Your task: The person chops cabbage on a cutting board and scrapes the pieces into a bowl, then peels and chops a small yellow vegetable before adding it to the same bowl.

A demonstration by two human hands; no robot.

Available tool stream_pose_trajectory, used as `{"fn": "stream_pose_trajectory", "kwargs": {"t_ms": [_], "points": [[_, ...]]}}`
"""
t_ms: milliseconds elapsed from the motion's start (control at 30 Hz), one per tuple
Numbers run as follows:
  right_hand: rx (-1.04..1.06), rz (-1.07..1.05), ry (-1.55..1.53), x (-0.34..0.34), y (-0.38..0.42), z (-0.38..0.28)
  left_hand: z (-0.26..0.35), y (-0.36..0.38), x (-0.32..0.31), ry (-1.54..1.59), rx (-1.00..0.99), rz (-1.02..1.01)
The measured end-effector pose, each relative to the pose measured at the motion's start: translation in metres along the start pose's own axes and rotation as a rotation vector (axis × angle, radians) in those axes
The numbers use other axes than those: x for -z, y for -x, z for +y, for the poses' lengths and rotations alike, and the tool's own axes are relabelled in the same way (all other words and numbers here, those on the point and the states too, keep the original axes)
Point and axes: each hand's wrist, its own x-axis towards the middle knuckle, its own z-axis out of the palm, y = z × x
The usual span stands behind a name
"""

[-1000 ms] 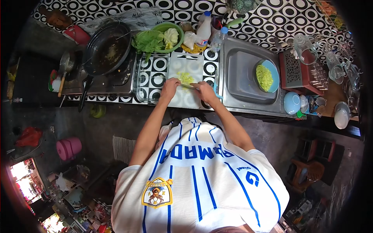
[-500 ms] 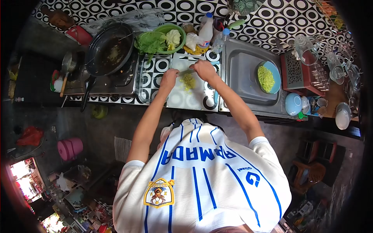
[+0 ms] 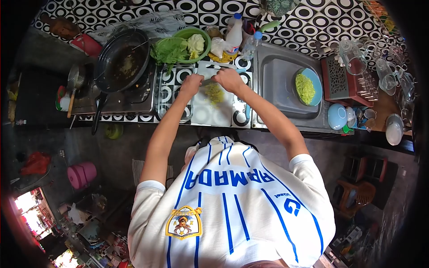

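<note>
A knife point(image 3: 208, 82) spans the gap between my hands above a white cutting board point(image 3: 212, 117). My right hand point(image 3: 229, 79) is closed around its handle end. My left hand point(image 3: 192, 85) is closed at the other end of the blade, with its fingertips partly hidden. Just below the blade, a small pile of finely chopped yellow-green pieces point(image 3: 214, 94) lies on the board. Behind my hands, at the board's far edge, is another utensil with a pale blue handle point(image 3: 241, 70).
A green basin point(image 3: 206, 43) of leafy vegetables and bottles stand behind the board. To the left, a large black wok point(image 3: 123, 60) sits on the stove. A blue bowl point(image 3: 318, 85) of shredded green vegetable is in the sink point(image 3: 277, 117) at right. Glasses hang beyond it.
Both hands and the knife have shifted slightly left over the chopped pile. The view has also moved a little. My hold on the knife looks the same.
</note>
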Motion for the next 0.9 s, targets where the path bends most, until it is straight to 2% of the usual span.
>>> {"fn": "stream_pose_trajectory", "kwargs": {"t_ms": [133,200,267,333,367,400,467,567,667,700,900], "points": [[-0.043,-0.002,-0.056,0.001,0.007,0.000,-0.007,0.001,-0.002,0.026,0.037,-0.050],[-0.092,0.044,-0.120,-0.004,0.016,-0.002,-0.008,-0.002,-0.003,0.033,-0.006,-0.046],[-0.196,-0.013,-0.159,-0.008,0.022,-0.007,-0.005,-0.001,-0.007,0.009,-0.025,-0.051],[-0.273,-0.009,-0.232,-0.024,0.037,-0.004,-0.001,-0.001,-0.014,-0.059,-0.031,-0.058],[-0.339,0.041,-0.343,-0.062,0.055,-0.001,0.003,0.000,-0.016,-0.035,-0.074,-0.054],[-0.358,0.128,-0.445,-0.067,0.062,-0.006,0.005,0.003,-0.017,-0.038,-0.075,-0.044],[-0.403,0.019,-0.403,-0.042,0.054,-0.016,0.005,-0.003,-0.012,-0.050,-0.087,-0.023],[-0.461,0.075,-0.455,-0.063,0.056,-0.022,-0.002,-0.002,-0.016,-0.051,-0.093,-0.063],[-0.449,-0.004,-0.269,-0.050,0.042,-0.028,-0.005,-0.006,-0.002,0.026,-0.141,-0.058],[-0.451,0.036,-0.323,-0.003,0.036,-0.042,-0.006,-0.006,0.000,0.072,-0.158,-0.061],[-0.476,0.068,-0.266,0.000,0.028,-0.052,-0.012,-0.009,0.000,0.086,-0.170,-0.077]]}}
